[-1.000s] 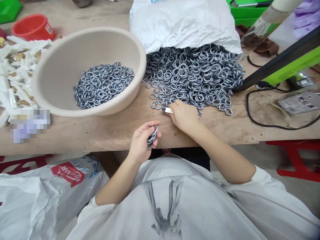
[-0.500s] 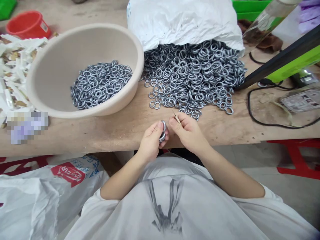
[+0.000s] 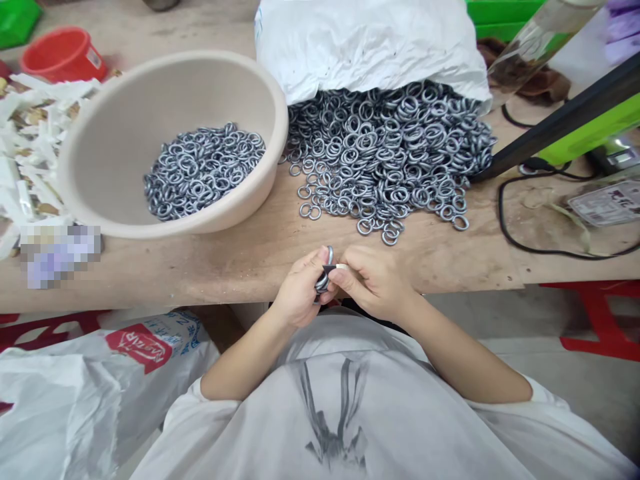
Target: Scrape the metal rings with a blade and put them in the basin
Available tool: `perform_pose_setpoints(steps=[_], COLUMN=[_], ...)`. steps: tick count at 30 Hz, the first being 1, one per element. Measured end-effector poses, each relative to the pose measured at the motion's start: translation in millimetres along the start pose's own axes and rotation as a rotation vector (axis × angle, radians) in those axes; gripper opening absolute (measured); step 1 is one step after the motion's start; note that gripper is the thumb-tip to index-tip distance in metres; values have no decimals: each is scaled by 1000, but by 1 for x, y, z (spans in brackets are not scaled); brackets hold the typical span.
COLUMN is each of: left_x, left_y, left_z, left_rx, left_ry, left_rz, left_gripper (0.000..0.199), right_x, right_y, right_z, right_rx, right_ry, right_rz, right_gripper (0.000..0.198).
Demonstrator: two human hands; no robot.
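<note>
Closed around several grey metal rings point(image 3: 321, 284), my left hand point(image 3: 300, 287) is just off the table's front edge. One ring stands up at its thumb and fingertips. My right hand point(image 3: 377, 283) pinches a small thin piece point(image 3: 330, 269), dark at the tip and pale near the thumb. Its dark tip is at the rings in my left hand; whether it presses on one I cannot tell. Beyond my hands a heap of the same rings point(image 3: 385, 160) spills from a white sack point(image 3: 370, 47). More rings point(image 3: 205, 170) lie inside a beige basin point(image 3: 173, 230) to the left.
White and tan scraps point(image 3: 35, 153) and a red tub point(image 3: 63, 57) are at the far left. On the right are a black-and-green bar point(image 3: 565, 127), a black cable point(image 3: 520, 247) and a clear bottle point(image 3: 525, 53). A printed sack point(image 3: 145, 347) stands below the table point(image 3: 200, 273).
My right hand has moved left and slightly down, bringing the thin piece from beside the left hand to the rings. The thin piece now shows its dark side.
</note>
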State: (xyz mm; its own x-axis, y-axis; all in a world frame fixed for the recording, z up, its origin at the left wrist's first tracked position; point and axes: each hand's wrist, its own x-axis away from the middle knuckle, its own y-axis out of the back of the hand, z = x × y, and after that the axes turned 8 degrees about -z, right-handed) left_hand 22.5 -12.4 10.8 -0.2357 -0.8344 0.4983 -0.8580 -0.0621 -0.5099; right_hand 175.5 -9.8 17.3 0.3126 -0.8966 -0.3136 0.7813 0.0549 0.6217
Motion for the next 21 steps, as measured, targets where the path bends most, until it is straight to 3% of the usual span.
perform_pose_setpoints(steps=[5, 10, 13, 17, 19, 21], left_x=[3, 9, 9, 8, 9, 11], left_y=[3, 10, 13, 18, 22, 28], left_z=[0, 1, 1, 0, -1, -4], left_rx=[18, -17, -14, -38, -56, -58], left_ry=[5, -12, -49, -93, -101, -106], left_rz=[14, 127, 50, 3, 3, -17], left_gripper=[50, 51, 52, 53, 52, 48], right_x=[-3, -12, -13, -26, -42, -62], right_y=[-1, 2, 0, -11, -16, -20], right_z=[-1, -8, -2, 3, -4, -13], right_rx=[-19, 61, -39, -151, -46, 223], right_ry=[-12, -195, -158, -107, -157, -168], right_rz=[8, -113, -142, -35, 21, 33], right_gripper=[46, 48, 41, 31, 27, 21])
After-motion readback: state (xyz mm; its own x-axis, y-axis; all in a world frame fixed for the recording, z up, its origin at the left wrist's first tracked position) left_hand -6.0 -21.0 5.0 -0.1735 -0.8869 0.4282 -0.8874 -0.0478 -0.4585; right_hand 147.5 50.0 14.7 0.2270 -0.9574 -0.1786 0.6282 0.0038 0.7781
